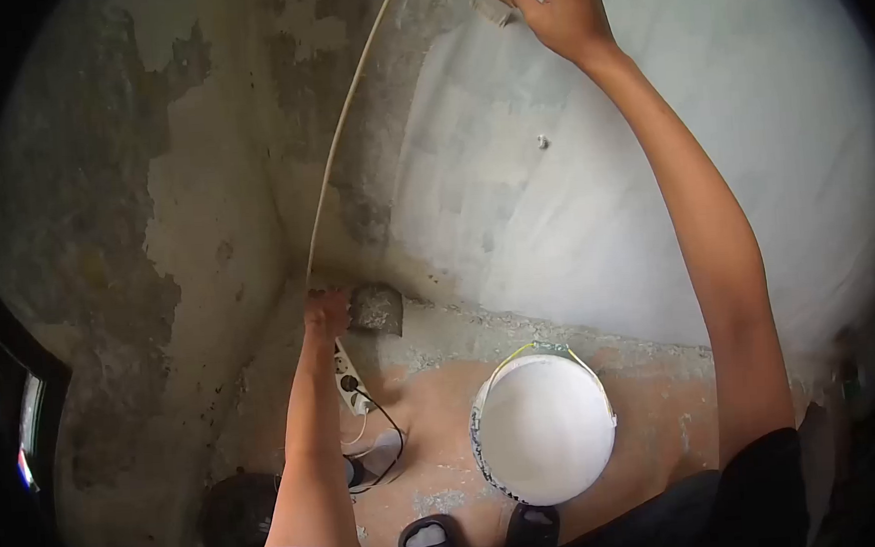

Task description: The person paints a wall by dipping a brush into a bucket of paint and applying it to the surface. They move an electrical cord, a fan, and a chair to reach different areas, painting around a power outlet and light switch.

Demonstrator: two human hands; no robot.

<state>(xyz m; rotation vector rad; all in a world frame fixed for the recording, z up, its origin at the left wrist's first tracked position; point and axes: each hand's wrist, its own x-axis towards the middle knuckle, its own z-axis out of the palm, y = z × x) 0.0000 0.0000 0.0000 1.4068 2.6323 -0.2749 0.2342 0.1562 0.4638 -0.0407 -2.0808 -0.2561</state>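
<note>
Well beyond the bucket [479, 443], an orange-handled flat tool [493, 5], brush or scraper, is gripped in the right hand [570, 10] by the wall [614, 203]. Left of the bucket, the left hand [328, 312] meets a pale cable [335, 149], its grip unclear. The open bucket holds white paste [547, 432]; knocked by the sandals [531, 541] just before it, it might spill towards the power strip [349, 381] on its left

the bucket [481, 459] stands on the floor [658, 430], right of the power strip [346, 377], ahead of the slippers [532, 538] and before the wall [614, 213].
</note>
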